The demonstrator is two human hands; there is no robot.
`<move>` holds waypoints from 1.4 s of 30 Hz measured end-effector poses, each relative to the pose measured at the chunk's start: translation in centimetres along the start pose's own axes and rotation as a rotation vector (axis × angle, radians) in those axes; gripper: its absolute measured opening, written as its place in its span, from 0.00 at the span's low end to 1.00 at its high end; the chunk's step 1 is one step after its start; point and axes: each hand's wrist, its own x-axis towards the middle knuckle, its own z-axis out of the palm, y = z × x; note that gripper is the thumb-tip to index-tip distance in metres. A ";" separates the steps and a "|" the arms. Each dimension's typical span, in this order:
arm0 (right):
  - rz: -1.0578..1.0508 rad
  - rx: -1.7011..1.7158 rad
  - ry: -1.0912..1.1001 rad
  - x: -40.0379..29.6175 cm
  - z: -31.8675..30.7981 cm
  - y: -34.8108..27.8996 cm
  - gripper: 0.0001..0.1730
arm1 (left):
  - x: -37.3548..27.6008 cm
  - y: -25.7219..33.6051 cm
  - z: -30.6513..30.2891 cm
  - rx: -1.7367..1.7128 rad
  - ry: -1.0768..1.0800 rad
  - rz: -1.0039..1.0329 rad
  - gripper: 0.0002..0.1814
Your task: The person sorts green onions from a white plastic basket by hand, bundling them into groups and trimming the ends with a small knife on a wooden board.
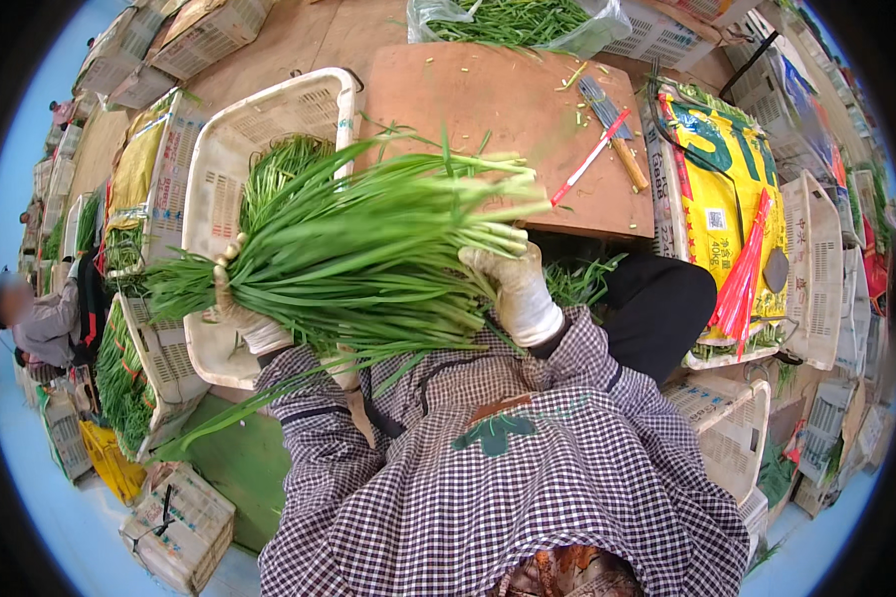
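Observation:
A large bundle of garlic chives (373,246) lies across both my gloved hands, partly blurred. My left hand (246,302) wraps its fingers around the leafy end, above the near part of a white plastic crate (194,201). At the pale stem ends, my right hand (514,287) grips from the near side; its fingertips are partly hidden by stalks. A few long leaves trail down past my left sleeve. Inside the crate more chives (284,172) are lying. Beyond the stems stands a wooden board (455,97) with small cut bits scattered on it.
On the board are a knife (627,153) with a wooden handle and a red-and-white strip (590,158). To the right, a yellow sack (724,164) covers a filled crate, with red ties (743,276) on top. A plastic-lined container (605,30) stands behind. A person (45,321) sits far left.

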 end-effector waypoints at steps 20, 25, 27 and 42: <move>0.049 -0.424 -0.436 -1.9 -2.8 1.5 0.11 | -1.8 -0.5 -4.8 -0.206 0.056 -0.032 0.09; 0.290 -0.120 -0.937 -3.9 -5.9 -4.3 0.20 | -2.1 -2.8 -12.4 -0.442 0.046 -0.075 0.04; 0.037 0.282 -1.131 -2.6 -11.6 -3.4 0.15 | -2.1 -2.0 -11.8 -0.476 0.003 -0.074 0.04; 0.087 -0.390 -0.129 2.1 -0.5 2.0 0.14 | -1.6 -1.4 -6.7 -0.529 -0.149 -0.012 0.06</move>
